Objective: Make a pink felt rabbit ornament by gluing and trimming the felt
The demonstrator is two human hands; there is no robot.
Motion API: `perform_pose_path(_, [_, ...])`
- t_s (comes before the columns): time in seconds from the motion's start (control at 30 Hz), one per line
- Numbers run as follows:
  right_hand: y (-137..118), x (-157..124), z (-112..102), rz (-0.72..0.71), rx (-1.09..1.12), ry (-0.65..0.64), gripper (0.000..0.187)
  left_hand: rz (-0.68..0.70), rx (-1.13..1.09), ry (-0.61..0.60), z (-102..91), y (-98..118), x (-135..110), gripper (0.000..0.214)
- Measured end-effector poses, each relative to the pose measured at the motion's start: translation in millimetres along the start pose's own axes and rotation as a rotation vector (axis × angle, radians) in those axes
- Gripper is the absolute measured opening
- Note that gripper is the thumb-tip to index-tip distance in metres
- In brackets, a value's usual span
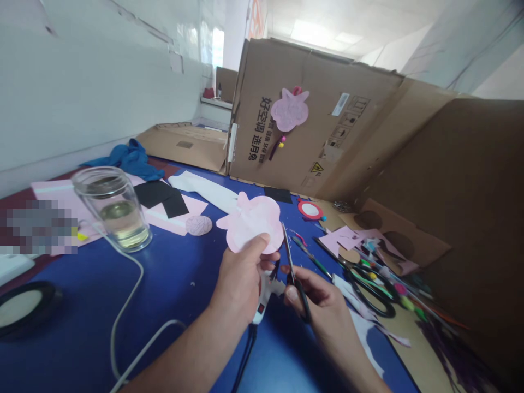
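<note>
My left hand [243, 278] pinches a pale pink cut-out [251, 218] with a scalloped, flower-like outline and two pointed tips, thumb on its face. Close to the right edge of that cut-out are the blades of a pair of scissors [290, 254]. My right hand [315, 303] grips their black handles. Whether the blades touch the cut-out I cannot tell. Beneath my hands lies a white power strip [260, 310] with a red switch, partly hidden by my left hand.
A double-walled glass [118, 218] of pale liquid stands left, near a white cable [130, 305] and black tape roll [22, 308]. Behind rises a cardboard box [344, 136] bearing a similar pink shape [290, 111]. Large scissors [370, 289] and paper scraps [341, 239] crowd the right.
</note>
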State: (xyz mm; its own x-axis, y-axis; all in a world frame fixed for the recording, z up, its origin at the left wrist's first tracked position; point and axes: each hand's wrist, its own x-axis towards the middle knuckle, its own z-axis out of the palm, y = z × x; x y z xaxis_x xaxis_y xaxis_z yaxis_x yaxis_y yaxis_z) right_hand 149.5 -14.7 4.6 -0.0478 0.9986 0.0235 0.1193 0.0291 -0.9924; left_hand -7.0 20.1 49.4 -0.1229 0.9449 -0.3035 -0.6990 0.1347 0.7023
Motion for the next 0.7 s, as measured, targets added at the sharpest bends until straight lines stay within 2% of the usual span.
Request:
perform_pose_path(0.37, [-5.3, -4.6, 0.7, 0.026, -0.005, -0.013, 0.051, -0.017, -0.006, -0.007, -0.4, 0.5, 1.6, 0.034])
perform_pose_path(0.7, [-7.9, -1.9, -1.3, 0.026, 0.016, -0.002, 0.052, 0.028, 0.069, -0.053, -5.5, 2.4, 7.6, 0.030])
